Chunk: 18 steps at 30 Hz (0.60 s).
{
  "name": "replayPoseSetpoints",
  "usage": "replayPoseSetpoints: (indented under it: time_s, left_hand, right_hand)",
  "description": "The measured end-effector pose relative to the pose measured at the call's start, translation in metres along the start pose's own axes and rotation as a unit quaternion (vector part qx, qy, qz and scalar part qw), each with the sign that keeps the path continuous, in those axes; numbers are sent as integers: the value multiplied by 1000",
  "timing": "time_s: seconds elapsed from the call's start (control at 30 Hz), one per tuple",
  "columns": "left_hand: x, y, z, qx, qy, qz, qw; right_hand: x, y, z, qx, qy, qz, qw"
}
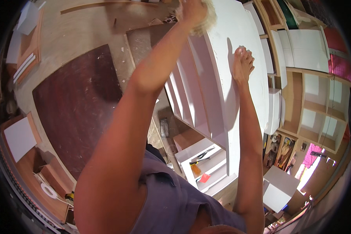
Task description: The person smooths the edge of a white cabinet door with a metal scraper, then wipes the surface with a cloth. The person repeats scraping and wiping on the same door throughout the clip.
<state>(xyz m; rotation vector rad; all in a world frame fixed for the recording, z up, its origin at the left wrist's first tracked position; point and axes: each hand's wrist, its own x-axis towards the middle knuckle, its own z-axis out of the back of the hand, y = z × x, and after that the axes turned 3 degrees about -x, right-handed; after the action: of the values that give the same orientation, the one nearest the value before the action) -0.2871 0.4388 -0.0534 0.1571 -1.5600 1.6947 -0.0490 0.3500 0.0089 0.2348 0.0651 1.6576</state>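
Note:
At the top edge, my left hand (192,13) is closed on a cream, shaggy rag (208,19), pressed to the far left edge of a white cabinet panel (238,23). The rag's far side is out of the picture. Farther right, my right hand (243,64) rests on the same panel with slightly bent fingers and nothing visible in them. Below the panel's left edge, the cabinet's inner side shows several white shelves (189,87).
A dark reddish-brown board (78,105) lies on the floor to the left. Near my body, a white open box (206,163) holds pliers and small items. Shelf units (316,105) stand at the right, with a tool compartment (280,150) below. A white box (280,187) sits lower right.

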Motion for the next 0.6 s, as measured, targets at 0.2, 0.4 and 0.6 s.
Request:
replayPoseSetpoints:
  time_s: [0.2, 0.4, 0.6]
  left_hand:
    - [-172, -131, 94, -104, 282, 107, 948]
    - [-240, -153, 126, -218, 318, 79, 919]
    - [-21, 10, 4, -77, 197, 92, 973]
  right_hand:
    - [-10, -42, -5, 62, -7, -59, 996]
    - [-25, -79, 4, 372, -29, -22, 928]
    - [-141, -135, 101, 240, 116, -14, 964]
